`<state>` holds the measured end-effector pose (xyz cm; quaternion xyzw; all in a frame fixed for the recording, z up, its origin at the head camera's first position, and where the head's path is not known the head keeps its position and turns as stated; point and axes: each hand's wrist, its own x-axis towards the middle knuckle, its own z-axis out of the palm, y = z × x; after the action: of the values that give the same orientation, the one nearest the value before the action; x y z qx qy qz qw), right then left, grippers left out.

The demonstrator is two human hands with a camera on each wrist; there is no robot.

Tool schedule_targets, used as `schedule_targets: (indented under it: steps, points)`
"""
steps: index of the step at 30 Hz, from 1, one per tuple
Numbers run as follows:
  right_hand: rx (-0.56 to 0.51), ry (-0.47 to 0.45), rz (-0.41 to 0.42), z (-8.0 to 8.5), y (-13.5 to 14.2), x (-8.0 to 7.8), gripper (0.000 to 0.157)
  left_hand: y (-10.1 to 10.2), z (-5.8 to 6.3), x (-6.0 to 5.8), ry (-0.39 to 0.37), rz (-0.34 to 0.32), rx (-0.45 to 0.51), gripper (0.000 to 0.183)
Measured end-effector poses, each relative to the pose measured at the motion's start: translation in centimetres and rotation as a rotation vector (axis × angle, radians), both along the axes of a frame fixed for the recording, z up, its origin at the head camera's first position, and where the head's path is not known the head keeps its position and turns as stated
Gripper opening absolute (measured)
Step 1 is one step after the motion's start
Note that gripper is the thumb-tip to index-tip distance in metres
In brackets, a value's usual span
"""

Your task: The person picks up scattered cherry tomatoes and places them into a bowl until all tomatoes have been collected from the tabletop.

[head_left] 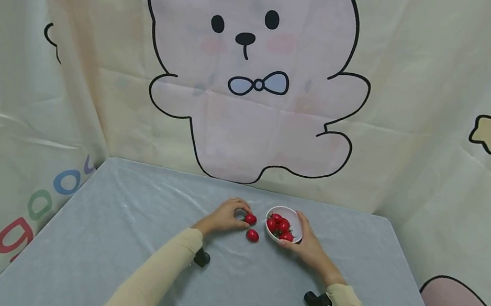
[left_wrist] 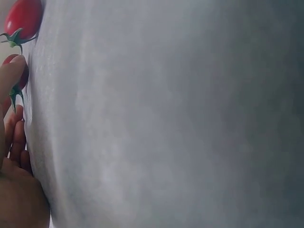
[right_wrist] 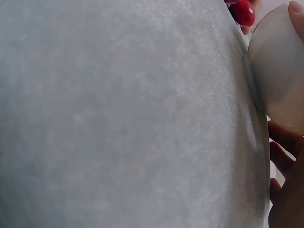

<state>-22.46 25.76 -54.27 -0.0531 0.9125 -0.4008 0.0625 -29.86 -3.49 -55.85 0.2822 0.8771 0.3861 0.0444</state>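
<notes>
With thumb and fingers, my left hand (head_left: 225, 216) pinches a cherry tomato (head_left: 251, 219) at table level. The left wrist view shows the thumb laid on this red tomato (left_wrist: 23, 76), its green stem hanging toward the palm. A second cherry tomato (head_left: 252, 235) lies on the cloth just nearer to me. My right hand (head_left: 310, 247) grips a small white bowl (head_left: 294, 220) by its right side, thumb at the near rim and fingers at the far side. Several cherry tomatoes (head_left: 283, 226) sit inside. From the right wrist, the bowl's outer wall (right_wrist: 280, 66) appears standing on the cloth.
A pale grey-blue cloth (head_left: 118, 240) covers the table. Behind it hangs a cream curtain (head_left: 406, 66) with a cartoon bear, and similar curtains flank both sides. Dark wrist cameras (head_left: 317, 301) stick out below the cream sleeves.
</notes>
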Motion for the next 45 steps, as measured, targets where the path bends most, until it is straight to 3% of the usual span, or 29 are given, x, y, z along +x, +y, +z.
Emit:
schedule_targets:
  steps: [15,31,38,45]
  points:
    - [-0.01,-0.012,-0.012,-0.3,0.0,-0.1,0.11,0.0,0.1,0.1,-0.1,0.053,0.084,0.033]
    - [-0.028,-0.015,-0.016,-0.1,-0.2,-0.2,0.111,0.0,0.1,-0.1,-0.139,0.039,0.138,0.031]
    - [-0.027,-0.011,-0.011,0.0,-0.3,-0.3,0.111,-0.1,0.7,-0.4,-0.19,0.057,0.165,0.032]
    - [-0.04,-0.018,-0.013,0.1,-0.1,-0.1,0.112,1.0,2.2,-0.3,-0.227,0.087,0.182,0.035]
